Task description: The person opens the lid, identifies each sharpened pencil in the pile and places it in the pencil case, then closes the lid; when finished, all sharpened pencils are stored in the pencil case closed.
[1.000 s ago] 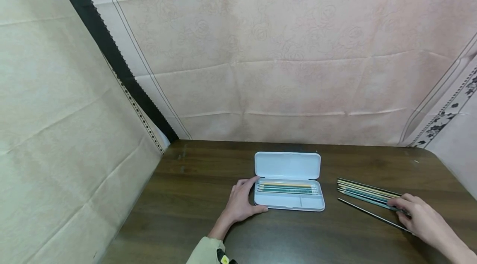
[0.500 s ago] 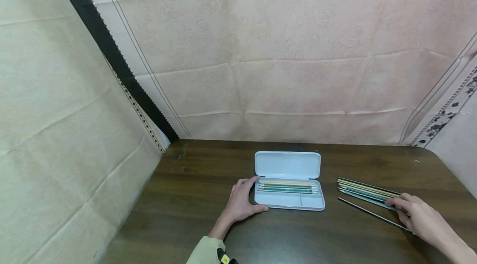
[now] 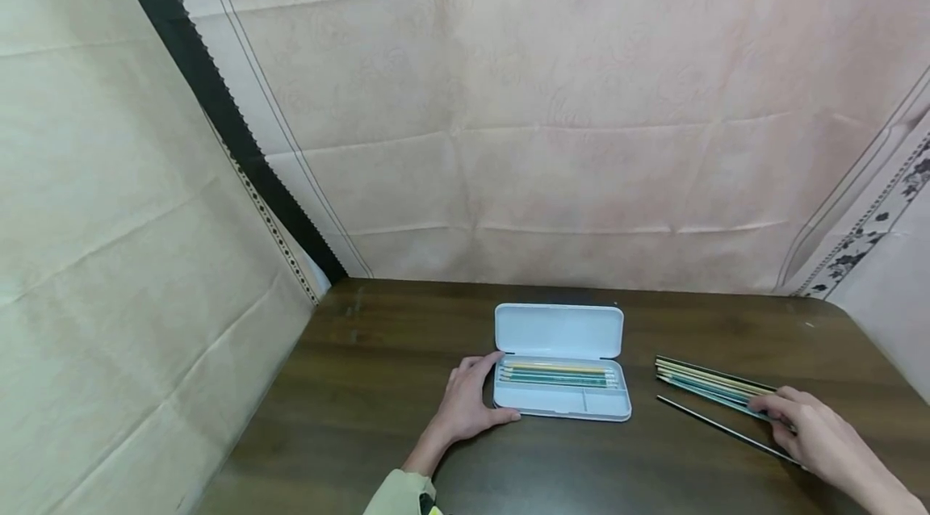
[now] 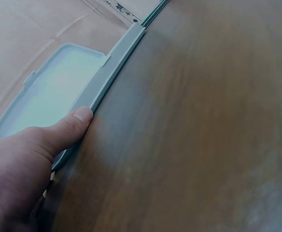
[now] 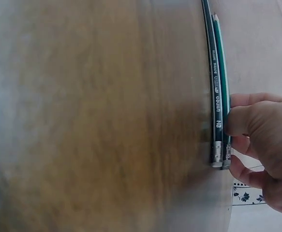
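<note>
— What is cut off among the largest things?
— The backdrop cloth [image 3: 567, 127] and the side cloth [image 3: 138, 200] are both cut off by the head view's edges; between them a black strip [image 3: 221, 107] is seen.
— And the brown surface [image 3: 327, 418]?
— Its near edge is left out of the head view, where a pale sleeve [image 3: 400, 493] is cut off too. The light blue case [image 3: 538, 399] is set near the middle, its lid [image 3: 558, 331] opened back toward the backdrop cloth.
— Is any of the case hidden?
— Its left end is partly covered by the left hand [image 3: 465, 406], by which it is gripped, thumb at the front edge, fingers at the back corner. In the left wrist view its inside is hidden by its front wall.
— And on the right?
— Loose pencils [image 3: 708, 382] are laid beside the case, their near ends pinched by the right hand [image 3: 814, 426]; how many cannot be told, being blocked by fingers.
— Anything smaller?
— More pencils [image 3: 555, 374] are held in the rear compartment, too close-packed to be counted. One dark pencil [image 3: 726, 430] is laid apart, nearer the sleeve's side of the surface. In the right wrist view, small lettering [image 5: 216, 87] is barely legible.
</note>
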Action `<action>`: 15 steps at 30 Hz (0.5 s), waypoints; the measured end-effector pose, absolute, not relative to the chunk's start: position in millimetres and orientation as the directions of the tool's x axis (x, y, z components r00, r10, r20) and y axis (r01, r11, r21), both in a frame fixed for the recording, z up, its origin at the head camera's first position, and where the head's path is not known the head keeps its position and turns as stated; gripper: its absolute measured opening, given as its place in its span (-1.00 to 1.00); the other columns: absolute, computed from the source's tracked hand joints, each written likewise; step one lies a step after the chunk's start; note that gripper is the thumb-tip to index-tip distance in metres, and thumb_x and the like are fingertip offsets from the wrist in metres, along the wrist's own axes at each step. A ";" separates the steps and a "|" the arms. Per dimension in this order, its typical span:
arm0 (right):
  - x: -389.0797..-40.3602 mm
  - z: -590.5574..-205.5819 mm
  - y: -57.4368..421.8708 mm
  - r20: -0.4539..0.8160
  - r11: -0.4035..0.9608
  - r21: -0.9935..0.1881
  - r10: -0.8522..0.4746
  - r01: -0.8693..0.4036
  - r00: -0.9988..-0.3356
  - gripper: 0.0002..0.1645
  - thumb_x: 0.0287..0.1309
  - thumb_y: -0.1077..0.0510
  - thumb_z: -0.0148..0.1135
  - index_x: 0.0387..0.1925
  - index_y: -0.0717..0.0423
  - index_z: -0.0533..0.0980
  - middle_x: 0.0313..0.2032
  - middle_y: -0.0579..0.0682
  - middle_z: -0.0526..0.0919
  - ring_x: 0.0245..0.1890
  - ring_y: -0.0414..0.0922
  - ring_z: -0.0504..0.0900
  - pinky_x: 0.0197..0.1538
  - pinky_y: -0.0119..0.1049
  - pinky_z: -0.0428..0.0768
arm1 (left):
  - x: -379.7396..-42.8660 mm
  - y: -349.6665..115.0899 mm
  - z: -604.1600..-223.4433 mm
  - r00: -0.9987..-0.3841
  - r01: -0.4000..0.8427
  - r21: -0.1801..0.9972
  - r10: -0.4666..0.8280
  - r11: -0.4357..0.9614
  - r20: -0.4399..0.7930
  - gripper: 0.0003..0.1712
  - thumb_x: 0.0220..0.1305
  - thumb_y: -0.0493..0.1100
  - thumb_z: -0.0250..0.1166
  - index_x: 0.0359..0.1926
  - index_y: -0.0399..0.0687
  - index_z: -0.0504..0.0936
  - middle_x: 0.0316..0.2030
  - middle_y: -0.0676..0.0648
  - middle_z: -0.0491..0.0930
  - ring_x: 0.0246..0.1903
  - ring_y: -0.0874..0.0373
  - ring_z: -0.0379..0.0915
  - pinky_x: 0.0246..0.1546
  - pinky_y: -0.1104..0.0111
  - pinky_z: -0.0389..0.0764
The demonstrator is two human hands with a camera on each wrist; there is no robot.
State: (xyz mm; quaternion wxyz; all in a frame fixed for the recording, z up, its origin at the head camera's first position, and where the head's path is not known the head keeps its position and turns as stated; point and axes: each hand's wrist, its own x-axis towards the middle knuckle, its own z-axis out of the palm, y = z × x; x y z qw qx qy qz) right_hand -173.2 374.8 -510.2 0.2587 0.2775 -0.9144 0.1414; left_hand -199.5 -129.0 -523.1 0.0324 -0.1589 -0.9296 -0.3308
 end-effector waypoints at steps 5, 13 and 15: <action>-174.1 -503.8 368.0 0.581 0.784 -0.118 -0.443 -0.609 -0.683 -0.42 -0.50 0.48 0.39 -0.32 -0.08 0.62 -0.40 -0.39 0.40 -0.45 -0.40 0.33 -0.47 -0.43 0.28 | -198.8 -128.5 -521.5 -0.948 0.315 0.613 0.271 0.725 0.167 0.10 -0.07 0.34 0.55 0.46 0.16 0.31 0.26 -0.04 0.42 0.21 -0.02 0.23 0.09 -0.02 0.32; -175.1 -494.0 347.2 0.569 0.757 -0.149 -0.461 -0.637 -0.681 -0.40 -0.42 0.51 0.44 -0.27 -0.10 0.63 -0.39 -0.40 0.35 -0.44 -0.41 0.31 -0.46 -0.47 0.21 | -198.1 -128.2 -522.4 -0.947 0.319 0.615 0.274 0.722 0.170 0.10 -0.07 0.33 0.55 0.46 0.15 0.31 0.26 -0.06 0.42 0.20 -0.04 0.24 0.08 -0.03 0.32; -177.6 -494.2 340.8 0.577 0.736 -0.151 -0.477 -0.660 -0.663 -0.40 -0.43 0.51 0.44 -0.27 -0.08 0.63 -0.39 -0.39 0.36 -0.45 -0.41 0.32 -0.47 -0.47 0.22 | -198.0 -128.6 -522.7 -0.946 0.321 0.615 0.273 0.720 0.174 0.10 -0.07 0.33 0.55 0.46 0.14 0.32 0.26 -0.07 0.42 0.20 -0.05 0.24 0.07 -0.04 0.32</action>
